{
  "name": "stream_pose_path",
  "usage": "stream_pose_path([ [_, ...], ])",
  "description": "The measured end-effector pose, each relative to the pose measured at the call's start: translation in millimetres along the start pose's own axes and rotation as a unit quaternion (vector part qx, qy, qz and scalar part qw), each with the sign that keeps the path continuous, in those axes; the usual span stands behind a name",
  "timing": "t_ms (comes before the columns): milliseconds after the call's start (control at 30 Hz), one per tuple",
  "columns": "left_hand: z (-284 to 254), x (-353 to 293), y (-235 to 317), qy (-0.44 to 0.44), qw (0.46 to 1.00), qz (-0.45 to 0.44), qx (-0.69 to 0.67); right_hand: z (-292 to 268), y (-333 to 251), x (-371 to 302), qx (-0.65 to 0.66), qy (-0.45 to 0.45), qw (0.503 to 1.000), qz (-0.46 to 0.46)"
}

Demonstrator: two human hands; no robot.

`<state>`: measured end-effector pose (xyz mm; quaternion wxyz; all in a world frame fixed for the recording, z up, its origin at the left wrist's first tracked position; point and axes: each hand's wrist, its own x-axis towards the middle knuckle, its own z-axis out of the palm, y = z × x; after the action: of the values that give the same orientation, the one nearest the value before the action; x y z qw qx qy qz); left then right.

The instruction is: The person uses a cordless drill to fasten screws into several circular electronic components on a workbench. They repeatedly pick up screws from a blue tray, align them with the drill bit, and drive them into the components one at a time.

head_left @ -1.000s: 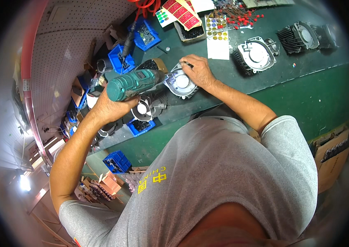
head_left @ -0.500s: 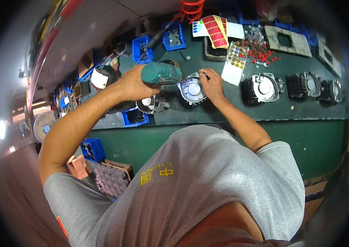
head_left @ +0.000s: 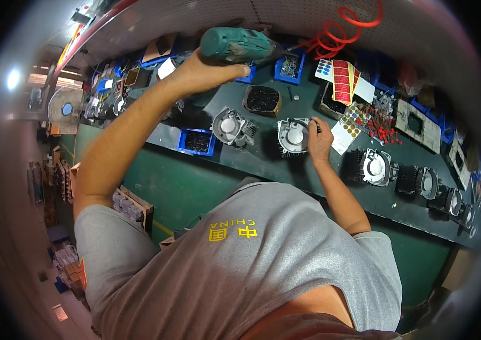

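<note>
My left hand [head_left: 209, 73] is closed round a green power screwdriver [head_left: 235, 45], raised over the far side of the bench. Its dark nose points right, near a blue bin of small metal screws [head_left: 288, 67]. My right hand [head_left: 320, 139] has its fingers closed at the right rim of a silver metal housing [head_left: 293, 136], which rests on the bench. A small dark thing shows by those fingers, too small to make out. Left of this housing lies a second finned housing [head_left: 230, 127]. The screwdriver's grip is mostly hidden by my left hand.
A tub of black parts [head_left: 262, 100] stands behind the housings, and a blue bin of black screws [head_left: 197, 141] at the front edge. More housings [head_left: 376, 166] line the right side. Sticker sheets [head_left: 344, 82], red-tipped parts [head_left: 379, 127] and a coiled red hose [head_left: 337, 37] are farther back.
My left hand has lifted the power screwdriver off the housing and away toward the back. My right hand stays at the housing's rim. The whole view has turned and shifted.
</note>
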<state>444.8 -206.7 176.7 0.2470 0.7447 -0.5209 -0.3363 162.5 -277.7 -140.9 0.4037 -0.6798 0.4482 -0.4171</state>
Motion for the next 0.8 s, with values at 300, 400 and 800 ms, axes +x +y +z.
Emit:
stream_pose_path([
  [300, 29, 13, -242, 0.183, 0.979, -0.082, 0.022, 1, 2, 0, -0.058, -0.007, 0.998, 0.000],
  [400, 48, 25, -331, 0.168, 0.977, -0.110, 0.073, 3, -4, -3, -0.060, -0.017, 0.998, 0.010],
  [800, 114, 82, -451, 0.090, 0.971, -0.195, 0.108, -37, -32, -104, -0.124, 0.103, 0.975, 0.153],
])
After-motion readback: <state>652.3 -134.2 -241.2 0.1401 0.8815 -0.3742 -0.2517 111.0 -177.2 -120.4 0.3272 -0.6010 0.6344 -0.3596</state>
